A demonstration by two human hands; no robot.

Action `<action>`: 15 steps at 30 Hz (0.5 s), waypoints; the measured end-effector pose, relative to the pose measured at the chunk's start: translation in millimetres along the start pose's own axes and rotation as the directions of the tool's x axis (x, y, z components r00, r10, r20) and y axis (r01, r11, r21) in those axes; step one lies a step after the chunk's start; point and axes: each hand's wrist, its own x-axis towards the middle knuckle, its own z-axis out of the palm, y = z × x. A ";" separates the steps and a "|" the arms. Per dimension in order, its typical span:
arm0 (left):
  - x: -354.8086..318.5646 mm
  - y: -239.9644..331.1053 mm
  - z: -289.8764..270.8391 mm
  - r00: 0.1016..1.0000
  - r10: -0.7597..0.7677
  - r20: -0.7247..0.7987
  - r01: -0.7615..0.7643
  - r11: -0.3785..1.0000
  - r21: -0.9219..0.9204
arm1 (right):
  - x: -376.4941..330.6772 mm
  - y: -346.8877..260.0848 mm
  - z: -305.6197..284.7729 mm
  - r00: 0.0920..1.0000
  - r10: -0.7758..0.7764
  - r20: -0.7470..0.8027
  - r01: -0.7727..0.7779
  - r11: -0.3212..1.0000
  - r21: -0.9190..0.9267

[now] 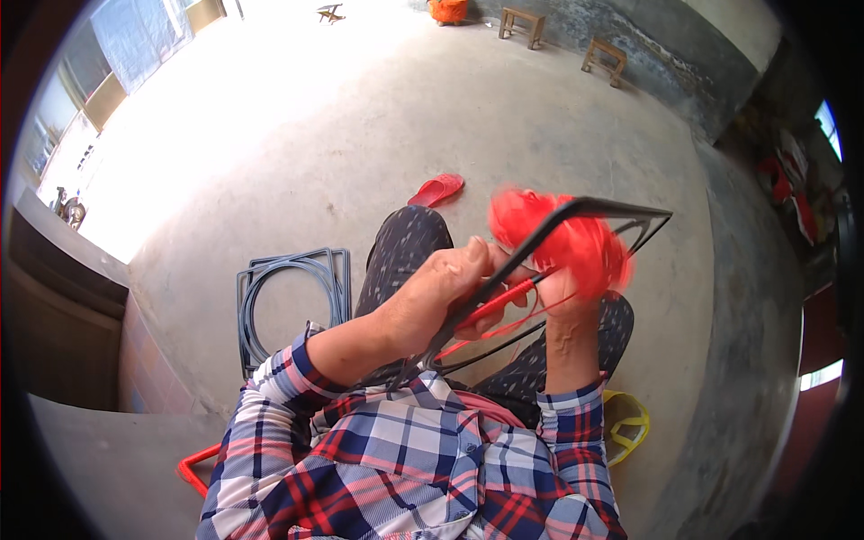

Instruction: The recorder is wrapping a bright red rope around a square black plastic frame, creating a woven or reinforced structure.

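Observation:
A dark square wire frame [621, 209] is held tilted above my lap. My left hand [450, 286] is closed around one of its sides. Red wrapping [502, 301] covers a stretch of the frame beside those fingers. At the frame's far side, my right hand [560, 290] holds a loose bundle of red cord or strip [594, 256], smeared by motion. Its fingers are mostly hidden behind the red material. Thin red strands run from the bundle back toward the wrapped side.
Several grey-blue square frames with round inner rings [241, 310] lie stacked on the floor at my left. A red slipper [438, 189] is ahead of my knee. Close to my right hip stands a yellow-rimmed container [634, 436]. Wooden stools [522, 25] stand by the far wall.

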 end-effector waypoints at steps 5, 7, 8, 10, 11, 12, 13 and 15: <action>-1.4 -2.4 -29.9 0.984 0.151 -0.099 -0.172 0.949 -0.264 | -25.5 -8.9 -37.3 0.937 0.205 0.282 -0.340 0.356 0.870; -0.7 -7.1 -47.0 0.987 0.112 -0.111 -0.143 0.932 -0.333 | -38.0 -26.2 -59.6 0.981 0.120 0.151 -0.183 0.321 0.929; -4.5 -5.5 -52.9 0.989 0.068 -0.132 -0.115 0.911 -0.395 | -39.9 -17.9 -82.1 0.979 0.065 0.195 -0.205 0.297 0.932; -10.3 0.0 -57.8 0.980 0.031 -0.195 -0.114 0.896 -0.429 | -48.1 -50.7 -104.8 0.994 0.017 0.109 -0.110 0.255 0.961; -11.5 0.6 -58.9 0.966 0.006 -0.259 -0.119 0.900 -0.420 | -54.2 -61.1 -116.8 0.992 -0.104 0.066 -0.043 0.208 0.977; -15.3 1.7 -60.9 0.943 -0.016 -0.331 -0.128 0.903 -0.410 | -57.6 -65.5 -137.8 0.985 -0.144 0.093 -0.076 0.122 0.990; -12.7 -1.1 -67.5 0.965 0.024 -0.261 -0.141 0.887 -0.440 | -64.7 -76.6 -159.5 0.979 -0.181 0.099 -0.090 0.055 0.994; -12.4 -2.0 -75.8 0.965 0.036 -0.260 -0.148 0.894 -0.424 | -75.7 -96.4 -180.3 0.992 -0.099 0.072 -0.080 -0.071 0.994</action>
